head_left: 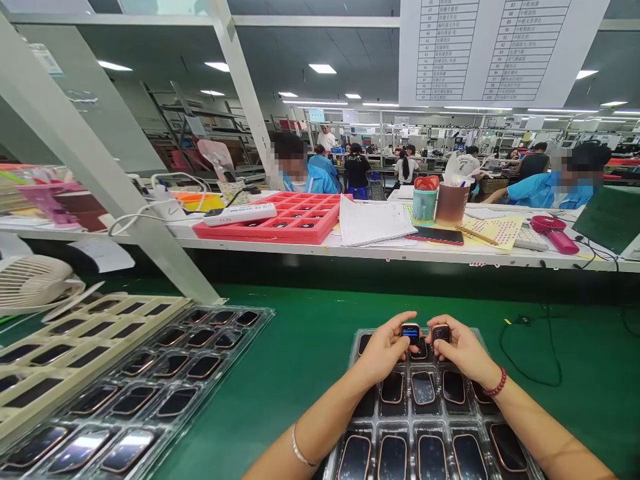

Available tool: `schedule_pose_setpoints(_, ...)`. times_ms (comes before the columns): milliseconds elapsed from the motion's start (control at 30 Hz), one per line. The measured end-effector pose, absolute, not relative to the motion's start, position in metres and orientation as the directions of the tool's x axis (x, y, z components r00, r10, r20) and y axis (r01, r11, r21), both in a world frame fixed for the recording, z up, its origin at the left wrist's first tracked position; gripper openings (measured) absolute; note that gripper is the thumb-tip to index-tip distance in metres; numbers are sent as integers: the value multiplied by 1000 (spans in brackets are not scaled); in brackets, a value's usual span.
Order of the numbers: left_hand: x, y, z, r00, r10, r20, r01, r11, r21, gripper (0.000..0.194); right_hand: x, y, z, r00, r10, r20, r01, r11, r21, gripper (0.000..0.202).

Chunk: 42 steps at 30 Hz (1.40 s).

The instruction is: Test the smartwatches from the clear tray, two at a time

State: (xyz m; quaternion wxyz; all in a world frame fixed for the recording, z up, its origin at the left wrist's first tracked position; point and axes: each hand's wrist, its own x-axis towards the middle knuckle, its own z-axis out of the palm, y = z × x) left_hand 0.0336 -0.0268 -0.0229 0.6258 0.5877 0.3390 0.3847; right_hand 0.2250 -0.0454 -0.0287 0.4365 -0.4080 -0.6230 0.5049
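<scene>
My left hand (389, 348) pinches a smartwatch (411, 333) by its sides; its small screen is lit with blue and white lines. Close beside it, my right hand (461, 348) grips a second smartwatch (441, 333), whose screen is dark. Both watches are held above the far rows of a clear plastic tray (400, 425). That tray holds several watch bodies with dark screens and gold-coloured rims, such as the one at the front (392, 459). My hands and forearms hide some of its compartments.
At left lie another clear tray (185, 417) of watches and a cream tray (165, 308). A white fan (37, 283) stands beside them. A black cable (530, 377) lies at right. The shelf ahead bears a red divided tray (310, 233), papers (375, 223) and cups (425, 205).
</scene>
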Motion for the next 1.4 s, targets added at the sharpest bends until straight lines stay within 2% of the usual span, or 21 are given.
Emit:
schedule_pose_setpoints(233, 34, -27, -22, 481, 876, 16, -45, 6, 999, 39, 226, -45, -28, -272, 952, 137, 101, 170, -980, 23)
schedule_pose_setpoints(433, 35, -28, -21, 475, 880, 18, -53, 7, 999, 35, 226, -45, -29, -297, 941, 161, 113, 202, -973, 27)
schedule_pose_setpoints(700, 36, -29, -19, 489, 872, -20, -3, 25, 1000, 43, 225, -46, -28, -278, 945, 172, 141, 217, -966, 28)
schedule_pose_setpoints(967, 35, -30, -17, 488, 873, -15, 4, 15, 1000, 37, 226, -46, -29, -282, 945, 167, 155, 216, -964, 21)
schedule_pose_setpoints(1133, 36, -31, -16, 476, 879, -20, -12, 30, 999, 40, 225, -46, -28, -298, 940, 169, 156, 222, -962, 30)
schedule_pose_setpoints(1267, 36, -30, -17, 480, 877, -19, -1, 22, 1000, 40, 224, -47, -27, -305, 936, 176, 172, 236, -956, 30)
schedule_pose_setpoints(1400, 34, -27, -20, 481, 877, 5, 1, -6, 1000, 29, 225, -47, -26, -301, 944, 136, 176, 195, -965, 21)
